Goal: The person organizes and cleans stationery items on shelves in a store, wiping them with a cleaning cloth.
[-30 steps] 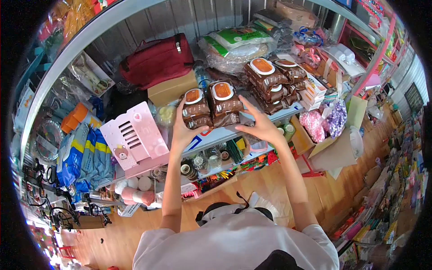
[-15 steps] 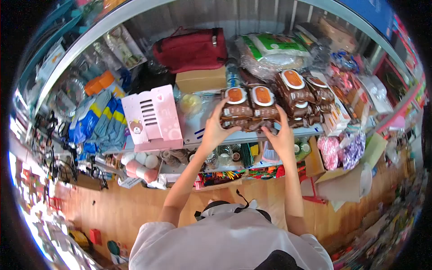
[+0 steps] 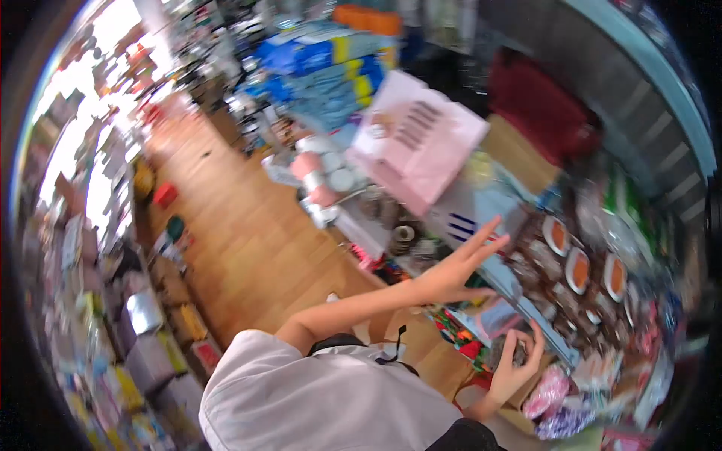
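Observation:
Brown packs of wet wipes (image 3: 577, 270) with white-rimmed orange lids sit on the shelf at the right, slightly blurred. My left hand (image 3: 455, 272) is open beside them, fingers spread over the shelf edge, holding nothing. Lower down, my right hand (image 3: 520, 362) has loosely curved fingers with a gap between them and nothing visible inside. It hovers in front of the shelf edge, apart from the packs. A pink cut-out box (image 3: 421, 139) stands on the shelf beyond my left hand.
A dark red bag (image 3: 541, 105) and a cardboard box (image 3: 523, 154) lie behind. Blue and yellow packages (image 3: 323, 71) are further left. Pink and purple bundles (image 3: 553, 391) are near my right hand. Wooden floor (image 3: 233, 218) runs left, bordered by stacked goods (image 3: 154, 349).
Both hands have come off the wipes packs, which now rest on the shelf. My view has turned left, showing more floor and the goods on the other side.

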`<state>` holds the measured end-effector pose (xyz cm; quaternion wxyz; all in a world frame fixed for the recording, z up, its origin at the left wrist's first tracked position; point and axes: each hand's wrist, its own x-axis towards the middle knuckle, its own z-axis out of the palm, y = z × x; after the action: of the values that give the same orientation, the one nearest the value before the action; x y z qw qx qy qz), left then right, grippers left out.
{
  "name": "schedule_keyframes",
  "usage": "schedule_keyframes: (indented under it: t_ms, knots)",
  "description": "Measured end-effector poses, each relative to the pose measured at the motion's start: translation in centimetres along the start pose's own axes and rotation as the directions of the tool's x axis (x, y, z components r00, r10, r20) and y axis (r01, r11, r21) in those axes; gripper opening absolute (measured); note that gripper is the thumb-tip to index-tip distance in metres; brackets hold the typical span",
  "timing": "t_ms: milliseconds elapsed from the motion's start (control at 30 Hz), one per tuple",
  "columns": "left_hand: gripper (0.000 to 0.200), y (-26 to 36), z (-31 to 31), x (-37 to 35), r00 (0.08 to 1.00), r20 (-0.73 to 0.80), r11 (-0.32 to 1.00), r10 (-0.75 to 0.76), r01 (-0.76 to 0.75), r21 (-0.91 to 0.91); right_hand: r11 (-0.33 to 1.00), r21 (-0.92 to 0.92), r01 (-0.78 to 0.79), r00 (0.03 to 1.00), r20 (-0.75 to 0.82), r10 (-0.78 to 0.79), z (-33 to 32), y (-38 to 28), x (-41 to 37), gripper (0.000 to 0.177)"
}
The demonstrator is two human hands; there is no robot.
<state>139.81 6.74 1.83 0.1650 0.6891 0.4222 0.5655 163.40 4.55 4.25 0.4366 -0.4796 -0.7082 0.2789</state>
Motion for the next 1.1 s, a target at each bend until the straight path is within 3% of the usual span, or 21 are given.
schedule_keyframes:
  t_ms: [33, 67, 133, 167, 233, 267, 333, 433, 533, 633, 733, 833, 967, 1100]
  knots:
    - [0.094, 0.5, -1.6, -1.9, 0.998, -0.047, 0.998, -0.051, 0.053, 0.035, 0.997, 0.069, 0.031, 0.986, 0.163, -0.042, 1.4, 0.0, 0.0, 0.041]
    - [0.092, 1.1, -3.0, -4.1, 0.99, -0.089, 0.992, -0.105, 0.111, 0.06, 0.976, 0.187, -0.107, 0.951, 0.305, 0.046, 3.4, 0.6, -0.4, 0.039]
    - [0.079, 1.0, -6.0, -9.4, 0.941, -0.159, 0.948, -0.299, 0.312, 0.061, 0.983, -0.038, 0.181, 0.82, 0.558, -0.129, 6.5, -0.4, -0.6, 0.041]
    - [0.076, 0.7, -7.0, -12.3, 0.904, -0.172, 0.902, -0.391, 0.414, 0.126, 0.952, -0.034, 0.305, 0.75, 0.624, -0.218, 7.5, -1.5, -0.8, 0.043]
    - [0.07, -2.1, -8.5, -20.9, 0.817, -0.125, 0.755, -0.563, 0.57, 0.324, 0.954, 0.097, 0.284, 0.62, 0.74, -0.26, 9.4, -3.6, -0.9, 0.044]
    - [0.068, -3.4, -9.3, -25.0, 0.756, -0.077, 0.649, -0.65, 0.606, 0.46, 0.951, 0.152, 0.271, 0.552, 0.784, -0.283, 10.3, -4.8, -0.9, 0.045]
    - [0.064, -1.6, -12.3, -28.0, 0.469, 0.128, 0.438, -0.874, 0.644, 0.627, 0.955, 0.166, 0.247, 0.507, 0.818, -0.273, 13.0, -6.4, -1.2, 0.043]
    - [0.064, -3.0, -15.5, -32.1, 0.39, 0.162, 0.414, -0.906, 0.741, 0.529, 0.945, 0.175, 0.276, 0.449, 0.846, -0.288, 18.5, -9.2, -1.8, 0.043]
    - [0.069, -3.0, -19.6, -32.0, 0.555, -0.089, 0.429, -0.827, 0.725, 0.538, 0.943, 0.171, 0.284, 0.371, 0.888, -0.273, 25.1, -12.2, -2.6, 0.046]
    - [0.07, -2.3, -24.9, -32.2, 0.621, -0.227, 0.431, -0.751, 0.72, 0.544, 0.941, 0.236, 0.243, 0.263, 0.918, -0.298, 31.6, -16.8, -3.3, 0.048]
    - [0.068, 0.3, -30.1, -32.8, 0.491, -0.373, 0.259, -0.788, 0.813, 0.522, 0.895, 0.315, 0.316, 0.126, 0.921, -0.369, 37.6, -20.6, -3.9, 0.05]
    - [0.07, 1.6, -34.0, -35.8, 0.446, -0.479, 0.194, -0.756, 0.852, 0.486, 0.851, 0.386, 0.357, -0.024, 0.914, -0.404, 43.3, -23.3, -4.5, 0.051]
    - [0.074, 2.9, -37.8, -39.5, 0.168, -0.526, -0.037, -0.834, 0.933, 0.357, 0.829, 0.347, 0.438, -0.116, 0.937, -0.331, 51.6, -25.4, -5.5, 0.05]
    - [0.075, 3.3, -42.0, -42.8, 0.154, -0.566, 0.085, -0.81, 0.986, 0.146, 0.816, 0.404, 0.413, -0.339, 0.9, -0.274, 60.7, -29.1, -7.2, 0.047]
